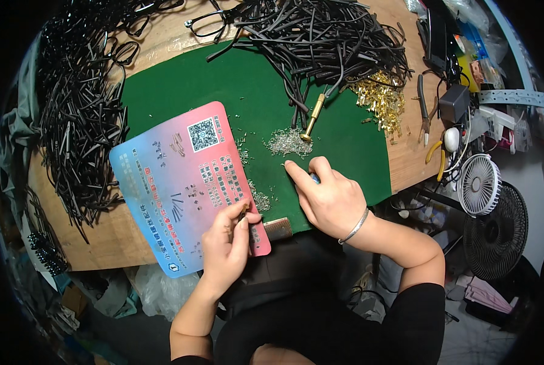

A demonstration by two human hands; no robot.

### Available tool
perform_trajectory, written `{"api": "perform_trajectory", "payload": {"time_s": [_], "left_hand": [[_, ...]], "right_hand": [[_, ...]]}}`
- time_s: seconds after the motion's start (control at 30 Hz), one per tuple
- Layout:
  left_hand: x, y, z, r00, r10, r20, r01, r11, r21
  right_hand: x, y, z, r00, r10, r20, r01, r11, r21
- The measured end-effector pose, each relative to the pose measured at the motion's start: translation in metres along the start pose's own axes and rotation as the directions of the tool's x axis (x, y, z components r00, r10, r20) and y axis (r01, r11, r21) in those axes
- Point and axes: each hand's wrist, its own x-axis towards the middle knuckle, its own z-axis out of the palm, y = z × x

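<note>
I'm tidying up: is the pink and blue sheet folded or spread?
Spread out. The sheet shows all four rounded corners, with no fold line visible, and lies partly on the green mat.

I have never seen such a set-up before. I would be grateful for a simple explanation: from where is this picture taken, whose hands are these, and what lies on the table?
There is no machine here, only one person's bare hands. The single picture comes from a wide camera worn on the head, looking down, so straight edges bend near the rim.

On the wooden table lies a green mat. It carries a pink-and-blue sheet, a heap of tiny silvery pieces, a brass-coloured tool and gold-coloured pieces. Dark strips are piled behind.

The left hand pinches something small and dark, too small to identify. The right hand is near the silvery heap; something blue shows at its fingers, mostly hidden.
</note>
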Motion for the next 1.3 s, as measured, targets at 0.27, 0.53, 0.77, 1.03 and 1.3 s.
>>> {"api": "perform_trajectory", "payload": {"time_s": [0.27, 0.53, 0.77, 1.03, 1.3], "left_hand": [[-0.003, -0.008, 0.0, 0.998, 0.029, -0.048, -0.029, 1.0, -0.009], [-0.002, -0.01, -0.002, 0.999, 0.032, -0.031, -0.031, 0.999, 0.025], [-0.001, -0.012, -0.001, 0.999, 0.036, -0.01, -0.036, 0.999, 0.014], [0.001, -0.009, -0.004, 0.999, 0.03, 0.013, -0.03, 0.999, 0.027], [-0.002, -0.011, -0.003, 0.998, 0.01, -0.056, -0.008, 0.999, 0.052]], "right_hand": [[-0.001, 0.003, 0.005, 0.998, -0.059, -0.01, 0.059, 0.998, -0.034], [0.0, -0.001, 0.004, 1.0, -0.016, -0.013, 0.016, 0.999, -0.046], [-0.001, 0.0, 0.006, 0.999, 0.002, -0.035, -0.004, 0.998, -0.055], [0.005, -0.005, -0.001, 0.998, 0.025, 0.052, -0.024, 0.999, -0.025], [0.002, -0.02, -0.01, 0.959, -0.08, 0.273, -0.048, 0.902, 0.43]]}}
